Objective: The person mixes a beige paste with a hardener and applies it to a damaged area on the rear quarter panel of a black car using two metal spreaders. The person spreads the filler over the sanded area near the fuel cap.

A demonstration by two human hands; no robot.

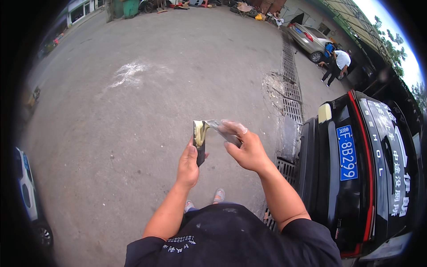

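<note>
My left hand (188,167) is closed around a dark, narrow scraper blade (200,153), held upright in front of my body. Pale yellow paste, like body filler (199,130), coats its upper end. In my right hand (248,150) is a grey, flat putty knife (216,126), its tip touching the paste at the top of the dark blade. Whitish residue covers the right fingertips. Part of the putty knife is hidden behind those fingers.
Close on my right stands a black car (318,173) with a pale yellow patch or block (325,113) at its rear corner. A drain grate (292,91) runs beside it. Farther off, a person (340,62) bends near a silver car (309,38). A white car (29,191) is at left.
</note>
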